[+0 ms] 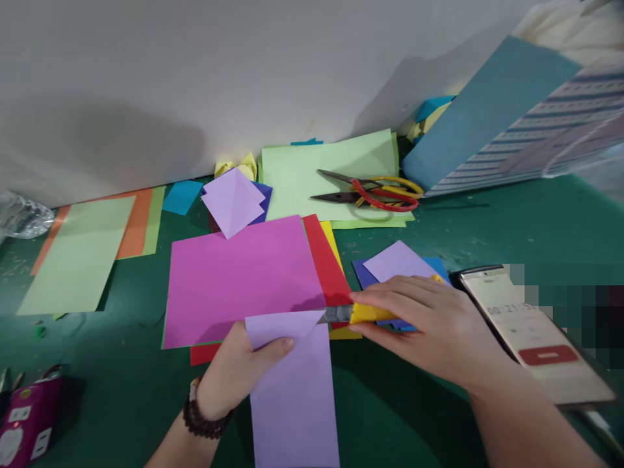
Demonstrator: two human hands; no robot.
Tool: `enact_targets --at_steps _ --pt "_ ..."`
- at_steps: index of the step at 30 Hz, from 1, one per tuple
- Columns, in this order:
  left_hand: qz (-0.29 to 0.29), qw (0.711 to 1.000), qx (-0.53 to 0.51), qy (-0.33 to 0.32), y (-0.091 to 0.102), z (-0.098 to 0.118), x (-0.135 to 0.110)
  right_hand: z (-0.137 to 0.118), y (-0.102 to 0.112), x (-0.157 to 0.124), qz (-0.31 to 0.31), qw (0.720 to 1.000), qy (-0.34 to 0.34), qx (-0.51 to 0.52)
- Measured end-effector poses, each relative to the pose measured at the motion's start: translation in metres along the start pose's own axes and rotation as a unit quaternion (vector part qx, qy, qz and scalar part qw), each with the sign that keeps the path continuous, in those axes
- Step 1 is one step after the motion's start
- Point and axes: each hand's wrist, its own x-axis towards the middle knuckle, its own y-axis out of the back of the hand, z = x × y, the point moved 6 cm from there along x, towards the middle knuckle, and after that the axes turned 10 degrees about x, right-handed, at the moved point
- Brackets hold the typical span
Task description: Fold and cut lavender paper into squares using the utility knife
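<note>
Left hand (231, 367) in hold of plain, straight-edged lilac paper (295, 403), right hand (424, 322) around yellow cutter (366, 313)

We have the sheet (292, 409) in our left hand (238, 367) and the cutter (366, 314) in our right hand (429, 318), at the sheet's edge; just ahead of our left hand lies the stack (238, 279), ahead of our right hand the scissors (363, 195) on papers (295, 179), the bag (487, 110) farther right; the phone (511, 318) lies right of our right hand, the box (30, 416) left of our left

Dark-brown round-beaded bracelet (205, 427) on left wrist (212, 400).
</note>
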Motion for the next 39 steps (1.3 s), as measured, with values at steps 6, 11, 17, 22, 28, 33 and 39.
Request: enact_targets --at_steps 6,11,17,22,28,33,39 --pt "0.015 1.0 -0.017 0.01 0.001 -0.003 -0.001 0.0 -0.001 0.0 -0.004 1.0 0.014 -0.007" --pt "0.019 0.999 -0.026 0.021 0.0 -0.006 -0.001 -0.002 -0.017 0.002 -0.049 0.998 -0.035 -0.037" --pt "0.006 0.999 -0.041 0.01 -0.006 -0.005 0.0 -0.001 -0.03 0.001 -0.073 0.99 -0.085 -0.083" --pt "-0.016 0.996 -0.083 0.012 -0.011 -0.007 0.0 0.001 -0.03 0.001 -0.071 0.987 -0.105 -0.103" --pt "-0.024 0.995 -0.086 0.033 -0.011 -0.008 -0.001 0.005 -0.027 -0.001 -0.069 0.983 -0.119 -0.121" --pt "-0.032 0.994 -0.099 0.044 -0.014 -0.007 -0.001 0.007 -0.027 -0.003 -0.072 0.981 -0.128 -0.128" --pt "-0.038 0.993 -0.102 0.035 -0.016 -0.006 -0.001 0.005 -0.029 -0.003 -0.072 0.988 -0.135 -0.028"
